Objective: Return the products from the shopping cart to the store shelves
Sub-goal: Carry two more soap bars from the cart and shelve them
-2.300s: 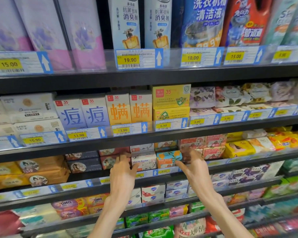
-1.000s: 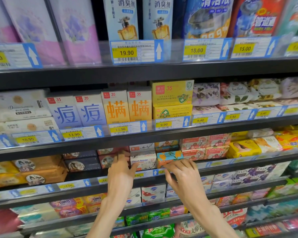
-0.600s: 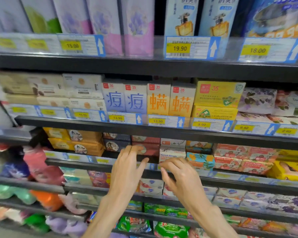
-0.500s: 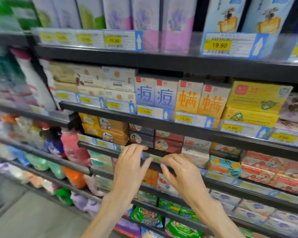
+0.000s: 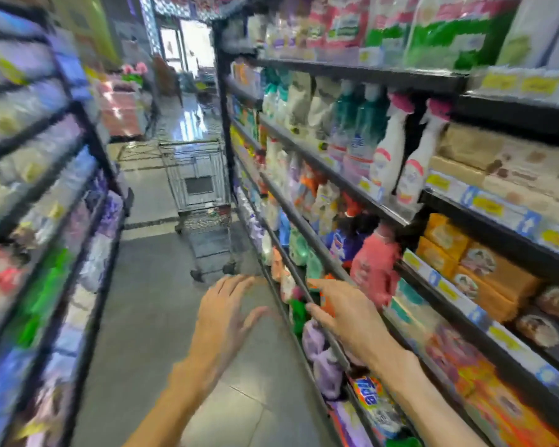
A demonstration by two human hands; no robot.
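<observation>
Grey wire shopping cart (image 5: 198,191) well ahead of our two bare hands down the aisle, our left hand (image 5: 227,312) spread and holding nothing, our right hand (image 5: 347,312) loosely open with fingers near the store shelves (image 5: 333,269) just beside it, contact unclear through blur

I see bare grey floor (image 5: 149,301) running up the middle of the frame, open in front of my hands as far as the shopping cart (image 5: 200,191), which stands in the aisle at centre. Packed shelves (image 5: 336,185) wall the right side and more shelves (image 5: 46,195) the left.
</observation>
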